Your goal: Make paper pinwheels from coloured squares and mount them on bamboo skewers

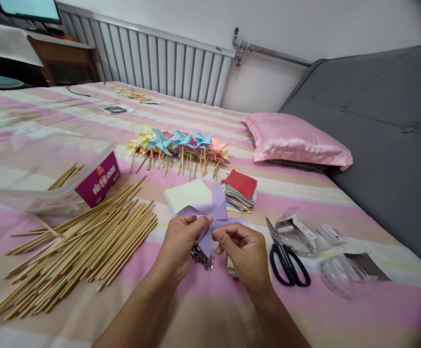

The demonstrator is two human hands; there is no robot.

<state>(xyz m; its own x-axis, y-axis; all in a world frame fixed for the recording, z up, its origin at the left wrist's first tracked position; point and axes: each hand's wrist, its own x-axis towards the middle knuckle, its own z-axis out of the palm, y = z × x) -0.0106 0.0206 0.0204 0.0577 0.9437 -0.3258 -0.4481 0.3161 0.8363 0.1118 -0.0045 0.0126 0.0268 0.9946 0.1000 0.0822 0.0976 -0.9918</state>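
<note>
Head view, near to far. Both forearms entered from the bottom edge and met over the pink-striped bedsheet. The left hand was pinched closed on the lilac paper pinwheel, thumb and forefinger gripping near the centre where the folded points met; the right hand was likewise closed, its fingertips holding the lower vane. The pinwheel was held just above the sheet, between the two hands.

As judged from its thin folded sheet, the pinwheel would have been very light, soft and easily creased. The centre, where the layers overlap, looked the stiffest place to hold; the free vanes would have buckled under pressure.

Beneath the hands lay a small heap of metal pins. To the right lay black-handled scissors and clear plastic packaging; to the left, a large spread of bamboo sticks. Just beyond the hands sat a pale yellow paper pad and a stack of coloured paper squares. A clear plastic box with a purple label held more sticks. Farther off lay a row of finished pinwheels on sticks, a pink satin pillow, then the white radiator at the wall.
</note>
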